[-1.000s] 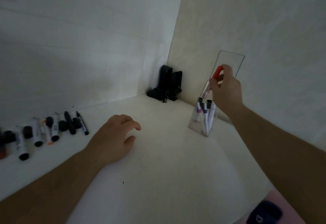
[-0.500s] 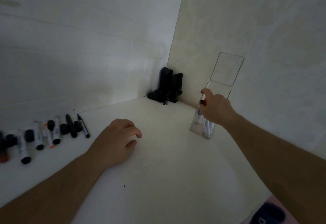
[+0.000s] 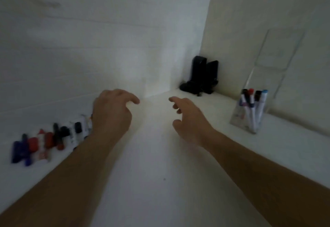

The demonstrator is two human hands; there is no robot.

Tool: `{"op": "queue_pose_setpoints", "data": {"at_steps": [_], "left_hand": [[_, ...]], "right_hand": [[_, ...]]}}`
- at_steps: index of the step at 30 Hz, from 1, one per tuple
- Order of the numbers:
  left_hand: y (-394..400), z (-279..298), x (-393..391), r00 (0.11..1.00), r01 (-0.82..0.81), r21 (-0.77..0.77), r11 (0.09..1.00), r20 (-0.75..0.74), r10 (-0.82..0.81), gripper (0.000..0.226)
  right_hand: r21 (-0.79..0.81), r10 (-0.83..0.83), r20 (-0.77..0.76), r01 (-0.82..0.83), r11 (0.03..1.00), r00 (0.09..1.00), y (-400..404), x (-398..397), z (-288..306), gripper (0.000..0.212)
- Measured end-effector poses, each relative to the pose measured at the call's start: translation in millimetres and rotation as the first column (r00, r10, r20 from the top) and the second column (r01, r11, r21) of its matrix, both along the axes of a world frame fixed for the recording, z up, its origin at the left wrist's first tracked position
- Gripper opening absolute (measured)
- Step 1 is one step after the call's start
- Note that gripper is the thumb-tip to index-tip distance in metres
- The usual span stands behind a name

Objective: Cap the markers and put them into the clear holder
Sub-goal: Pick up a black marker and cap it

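A black stand (image 3: 203, 76) sits in the corner at centre right. Loose markers (image 3: 44, 142) lie blurred at lower left, partly behind the left hand (image 3: 111, 113); their labels are unreadable. The clear holder (image 3: 250, 116) at right holds capped markers. The left hand and the right hand (image 3: 191, 119) are both empty, fingers loosely curled.

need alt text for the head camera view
Two empty hands, left and right, hover over a white tabletop. Loose coloured markers lie far left; a clear plastic holder with capped markers stands right.
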State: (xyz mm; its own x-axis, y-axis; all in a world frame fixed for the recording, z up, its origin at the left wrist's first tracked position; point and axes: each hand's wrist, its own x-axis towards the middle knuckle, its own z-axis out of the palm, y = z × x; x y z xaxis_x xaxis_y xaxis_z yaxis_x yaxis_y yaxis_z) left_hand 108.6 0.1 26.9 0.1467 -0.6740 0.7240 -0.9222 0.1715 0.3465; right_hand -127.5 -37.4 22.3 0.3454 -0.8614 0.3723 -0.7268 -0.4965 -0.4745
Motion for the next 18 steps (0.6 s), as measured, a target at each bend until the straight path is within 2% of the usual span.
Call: {"op": "queue_pose_setpoints", "data": {"at_steps": [3, 5, 10, 14, 16, 18], "left_hand": [[9, 15, 50, 0.96, -0.248, 0.09, 0.965, -0.111, 0.257, 0.063], [12, 14, 69, 0.939, -0.309, 0.154, 0.939, -0.111, 0.327, 0.06], [2, -1, 68, 0.952, -0.296, 0.287, 0.911, 0.005, 0.307, 0.038], [-2, -8, 55, 0.951, -0.31, 0.459, 0.833, 0.138, 0.278, 0.033], [-2, -10, 47, 0.943, -0.332, 0.49, 0.806, 0.202, 0.266, 0.032], [-4, -11, 39, 0.932, -0.356, 0.498, 0.791, 0.254, 0.259, 0.041]], "right_hand": [[0.153, 0.171, -0.035, -0.164, 0.975, 0.985, -2, 61, -16, 0.067], [0.15, 0.231, -0.082, -0.217, 0.965, 0.97, -3, 93, -23, 0.06], [0.075, 0.239, -0.226, -0.228, 0.971, 0.944, -11, 127, -32, 0.038], [-0.003, 0.114, -0.338, -0.123, 0.992, 0.934, -23, 124, -28, 0.033], [-0.032, 0.066, -0.371, -0.084, 0.996, 0.926, -23, 114, -23, 0.027], [0.005, 0.059, -0.365, -0.061, 0.998, 0.929, -21, 97, -15, 0.015]]}}
